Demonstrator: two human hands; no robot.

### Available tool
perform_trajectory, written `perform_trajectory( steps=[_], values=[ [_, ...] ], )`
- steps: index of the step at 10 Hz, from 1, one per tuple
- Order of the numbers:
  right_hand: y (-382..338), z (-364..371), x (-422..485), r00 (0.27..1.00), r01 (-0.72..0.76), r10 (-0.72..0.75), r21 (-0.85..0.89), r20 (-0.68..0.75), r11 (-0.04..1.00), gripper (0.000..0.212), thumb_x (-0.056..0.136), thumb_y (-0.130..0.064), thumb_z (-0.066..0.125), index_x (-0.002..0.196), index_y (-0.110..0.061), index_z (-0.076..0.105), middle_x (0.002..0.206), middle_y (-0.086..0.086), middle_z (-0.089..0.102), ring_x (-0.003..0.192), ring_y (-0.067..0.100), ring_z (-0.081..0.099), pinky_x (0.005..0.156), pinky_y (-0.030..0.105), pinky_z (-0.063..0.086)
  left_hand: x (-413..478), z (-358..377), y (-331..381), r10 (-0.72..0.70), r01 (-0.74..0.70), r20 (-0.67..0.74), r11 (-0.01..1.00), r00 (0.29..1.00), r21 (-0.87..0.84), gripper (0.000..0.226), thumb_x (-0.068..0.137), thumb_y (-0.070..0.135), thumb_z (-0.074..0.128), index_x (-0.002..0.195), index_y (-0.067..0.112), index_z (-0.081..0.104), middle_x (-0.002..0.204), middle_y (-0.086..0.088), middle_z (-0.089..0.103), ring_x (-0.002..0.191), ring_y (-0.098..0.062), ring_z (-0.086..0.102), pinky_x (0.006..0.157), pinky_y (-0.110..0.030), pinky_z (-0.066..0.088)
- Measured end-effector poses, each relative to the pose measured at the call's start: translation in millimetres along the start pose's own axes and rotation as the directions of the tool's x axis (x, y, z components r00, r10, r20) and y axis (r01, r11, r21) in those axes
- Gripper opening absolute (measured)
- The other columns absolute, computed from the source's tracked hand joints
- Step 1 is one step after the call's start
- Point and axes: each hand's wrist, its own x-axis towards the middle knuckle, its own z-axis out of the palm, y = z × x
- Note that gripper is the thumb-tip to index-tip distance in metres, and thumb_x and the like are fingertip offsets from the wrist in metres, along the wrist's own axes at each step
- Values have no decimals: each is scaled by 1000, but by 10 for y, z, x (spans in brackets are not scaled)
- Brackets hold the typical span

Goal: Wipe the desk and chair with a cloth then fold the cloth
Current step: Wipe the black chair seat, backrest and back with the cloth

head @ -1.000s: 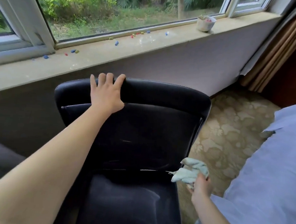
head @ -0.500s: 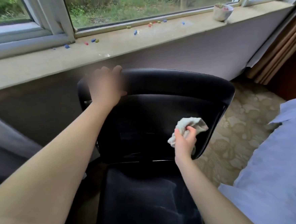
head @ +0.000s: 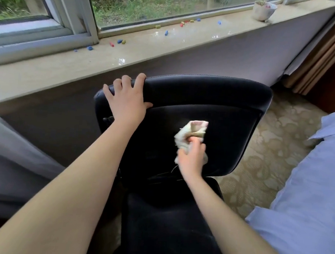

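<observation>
Window light falls across the chair [head: 204, 101] at frame centre. Our left hand [head: 128, 98] hooks its top edge; our right hand [head: 191, 158] bunches the cloth [head: 192, 131] against the backrest. Soft, light, limp: we judge a full-fist hold best.

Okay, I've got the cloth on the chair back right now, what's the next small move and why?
Probably sweep the cloth sideways toward the right edge of the chair back. The right hand grips the bunched cloth against the middle of the panel, the left hand holds the top edge, steadying it, and bare panel lies to the cloth's right.
</observation>
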Motion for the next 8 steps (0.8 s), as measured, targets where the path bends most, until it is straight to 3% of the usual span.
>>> perform_trajectory(
  steps=[1,2,3,4,5,6,7,8],
  values=[
    [288,-380,349,964,-169,174,42,-203,985,26,73,-19,51,99,-22,53,103,10,53,79,30,56,78,42,51,-11,1,-26,8,-8,-7,1000,1000,-10,70,83,40,67,141,30,27,136,-12,37,131,-34,29,111,-57,10],
    [525,-808,608,890,-325,361,166,-279,931,27,83,-5,53,109,-13,53,115,13,56,96,27,58,77,34,45,-6,12,-35,3,-4,-13,1000,1000,-19,70,83,39,67,140,29,27,135,-12,37,131,-34,28,111,-58,9],
    [692,-996,727,870,-381,417,177,-263,907,29,87,-7,52,116,-10,50,119,12,56,104,28,58,75,29,40,-2,17,-22,-1,1,-17,1000,1000,-21,70,83,38,67,140,29,28,135,-12,37,131,-34,28,112,-57,8],
    [652,-807,655,879,-402,431,168,-206,900,24,81,-21,55,103,-23,45,109,7,58,98,29,60,86,42,49,13,25,-10,-6,6,-14,1000,1000,-19,70,83,38,67,141,28,28,135,-12,37,131,-34,28,112,-58,8],
    [407,-483,411,891,-392,416,157,-180,907,31,74,-28,64,100,-23,47,108,10,57,97,32,58,92,46,45,18,26,10,-10,9,-9,1000,1000,-19,70,84,38,67,141,28,27,135,-12,37,131,-34,28,112,-58,8],
    [57,-2,41,942,-303,322,173,-93,937,41,77,-18,69,110,-6,49,113,22,48,101,37,50,91,41,39,13,20,21,-4,4,-5,1000,1000,-26,69,84,37,67,141,28,28,135,-12,37,131,-34,28,112,-58,8],
    [-207,445,-284,978,-208,207,166,22,964,42,81,-23,67,113,-6,46,116,17,41,105,33,45,94,37,37,14,10,17,-4,4,-7,1000,1000,-20,70,84,37,67,141,28,27,136,-12,37,132,-34,28,112,-57,8],
    [-280,572,-374,976,-213,198,211,89,954,31,87,-24,61,111,-13,45,116,5,37,103,21,45,83,28,40,3,6,10,-11,11,-5,1000,1000,-10,71,84,37,67,142,28,27,137,-12,36,132,-34,27,112,-57,8]
  ],
)
